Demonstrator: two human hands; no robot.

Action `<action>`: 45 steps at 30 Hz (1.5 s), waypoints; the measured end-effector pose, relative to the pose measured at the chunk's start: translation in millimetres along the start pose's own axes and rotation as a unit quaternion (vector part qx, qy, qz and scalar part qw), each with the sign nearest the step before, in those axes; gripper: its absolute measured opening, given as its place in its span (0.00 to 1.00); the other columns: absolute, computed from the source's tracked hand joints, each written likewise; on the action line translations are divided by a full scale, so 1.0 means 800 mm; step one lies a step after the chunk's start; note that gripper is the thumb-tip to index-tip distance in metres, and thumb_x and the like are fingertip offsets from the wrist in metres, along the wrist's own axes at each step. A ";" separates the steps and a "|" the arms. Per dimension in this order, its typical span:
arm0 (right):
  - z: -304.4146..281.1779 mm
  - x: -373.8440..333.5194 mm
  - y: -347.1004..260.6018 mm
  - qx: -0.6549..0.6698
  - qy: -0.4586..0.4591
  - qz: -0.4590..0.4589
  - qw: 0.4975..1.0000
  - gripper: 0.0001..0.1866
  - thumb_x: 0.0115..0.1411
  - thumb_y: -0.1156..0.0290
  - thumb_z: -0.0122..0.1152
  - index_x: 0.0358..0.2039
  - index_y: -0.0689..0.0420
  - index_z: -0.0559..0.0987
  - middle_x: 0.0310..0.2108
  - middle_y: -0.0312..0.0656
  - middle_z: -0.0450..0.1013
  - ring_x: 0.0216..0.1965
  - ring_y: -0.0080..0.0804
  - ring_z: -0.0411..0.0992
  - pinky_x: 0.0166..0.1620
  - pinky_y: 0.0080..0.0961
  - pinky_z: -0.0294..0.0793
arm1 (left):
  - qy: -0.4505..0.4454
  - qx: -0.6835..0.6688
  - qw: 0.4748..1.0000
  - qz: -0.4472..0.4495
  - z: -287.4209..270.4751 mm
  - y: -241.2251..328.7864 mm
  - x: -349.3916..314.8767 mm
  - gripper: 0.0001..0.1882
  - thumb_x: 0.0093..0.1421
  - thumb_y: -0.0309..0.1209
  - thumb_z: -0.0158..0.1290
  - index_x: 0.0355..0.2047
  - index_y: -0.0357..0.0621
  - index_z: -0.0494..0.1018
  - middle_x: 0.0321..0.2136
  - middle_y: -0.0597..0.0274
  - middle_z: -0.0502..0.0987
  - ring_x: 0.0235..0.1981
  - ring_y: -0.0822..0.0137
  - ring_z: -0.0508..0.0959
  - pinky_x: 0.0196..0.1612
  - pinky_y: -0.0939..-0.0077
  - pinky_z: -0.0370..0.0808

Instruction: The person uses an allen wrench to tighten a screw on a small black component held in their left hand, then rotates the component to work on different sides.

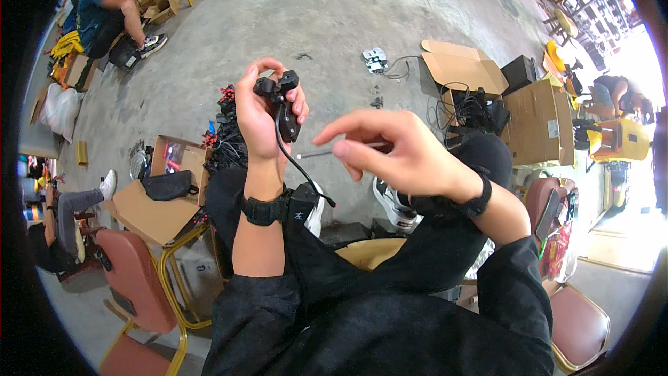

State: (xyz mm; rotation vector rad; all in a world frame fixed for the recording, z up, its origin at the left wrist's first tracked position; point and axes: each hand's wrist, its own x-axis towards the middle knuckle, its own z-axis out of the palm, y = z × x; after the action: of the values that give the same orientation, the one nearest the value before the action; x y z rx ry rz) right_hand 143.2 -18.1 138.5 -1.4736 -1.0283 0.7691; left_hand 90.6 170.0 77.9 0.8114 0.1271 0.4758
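Observation:
In my left hand (263, 115) is a black brake lever (288, 118) with a clamp at its top, gripped between palm and curled fingers. A thin black cable (296, 163) hangs from it past my wrist, its end loose. To its right, my right hand (396, 150) is curled with thumb and forefinger bent toward the lever, apart from it. A thin metal rod (316, 154) with a bright tip runs from between those fingers toward the lever. The rod's other end is hidden by the hand.
Bundled black cables (221, 132) with red ends lie left of my knees, beside an opened cardboard box (149, 202). At right stands a box of black parts (480, 111). A silver-grey part (374, 60) lies on the floor ahead. Another person (104, 10) sits far left.

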 end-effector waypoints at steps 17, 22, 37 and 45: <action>0.024 -0.074 -0.113 -0.362 0.026 -0.440 0.821 0.13 0.61 0.68 0.54 0.44 0.40 0.82 0.21 0.36 0.71 0.13 0.18 0.49 0.18 0.18 0.43 | 0.070 -0.032 0.996 -0.050 -0.057 -0.016 0.019 0.18 0.63 0.44 0.41 0.36 0.43 0.71 0.20 0.59 0.65 0.20 0.65 0.66 0.21 0.72 0.64; 0.030 -0.082 -0.092 -0.400 0.107 -0.455 0.788 0.15 0.50 0.53 0.67 0.37 0.44 0.85 0.20 0.35 0.69 0.14 0.19 0.49 0.19 0.16 0.41 | 0.046 -0.052 0.995 -0.067 -0.067 -0.033 0.031 0.18 0.63 0.44 0.41 0.36 0.42 0.70 0.21 0.60 0.64 0.20 0.65 0.66 0.21 0.72 0.65; 0.010 -0.068 -0.069 -0.138 0.012 -0.410 0.901 0.12 0.39 0.68 0.62 0.27 0.58 0.79 0.27 0.38 0.68 0.17 0.25 0.60 0.18 0.23 0.58 | 0.028 -0.028 0.996 -0.082 -0.061 -0.054 0.052 0.19 0.63 0.44 0.40 0.35 0.39 0.71 0.20 0.60 0.63 0.20 0.65 0.66 0.21 0.71 0.64; 0.028 -0.080 -0.064 -0.194 -0.049 -0.363 0.910 0.17 0.42 0.64 0.61 0.35 0.51 0.81 0.29 0.37 0.65 0.19 0.25 0.60 0.21 0.21 0.59 | -0.002 -0.030 0.995 -0.098 -0.070 -0.057 0.055 0.20 0.63 0.44 0.39 0.36 0.39 0.72 0.21 0.60 0.63 0.21 0.65 0.65 0.21 0.71 0.63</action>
State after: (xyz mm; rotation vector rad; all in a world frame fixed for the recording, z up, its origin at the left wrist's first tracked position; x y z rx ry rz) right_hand 87.8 -67.2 180.0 -1.2243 -1.7381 0.0971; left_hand 129.9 200.8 9.7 0.7325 0.1851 0.2913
